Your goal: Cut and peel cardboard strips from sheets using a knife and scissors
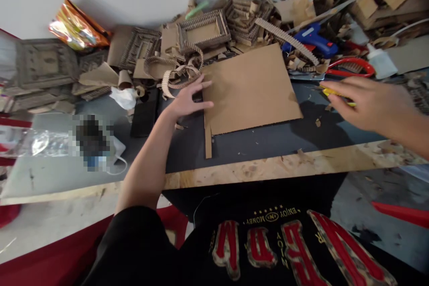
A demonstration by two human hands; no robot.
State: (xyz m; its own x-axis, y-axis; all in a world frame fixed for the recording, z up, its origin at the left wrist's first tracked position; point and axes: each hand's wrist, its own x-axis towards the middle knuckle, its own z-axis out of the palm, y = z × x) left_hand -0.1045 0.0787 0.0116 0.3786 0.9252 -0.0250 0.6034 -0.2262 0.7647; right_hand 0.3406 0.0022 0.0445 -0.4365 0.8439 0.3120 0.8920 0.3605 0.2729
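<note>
A brown cardboard sheet (250,91) lies on the dark work surface in front of me. Along its left edge is a narrow cardboard strip (208,142), its lower end sticking out past the sheet. My left hand (190,98) is open, fingers spread, at the sheet's left edge; the fingertips reach the sheet or lie just beside it. Curled corrugated strips (181,76) sit right behind that hand. Off to the right, my right hand (367,100) is closed around a yellow utility knife (338,94), apart from the sheet. Most of the knife is hidden by the fingers.
Behind lie corrugated cardboard frames (203,31), a blue glue gun (311,40), a red-handled tool (351,66) and a white bottle (382,61). At left are an orange foil bag (78,27), a black flat object (145,114) and a blurred-out item (92,138). A wooden edge (254,166) borders the front.
</note>
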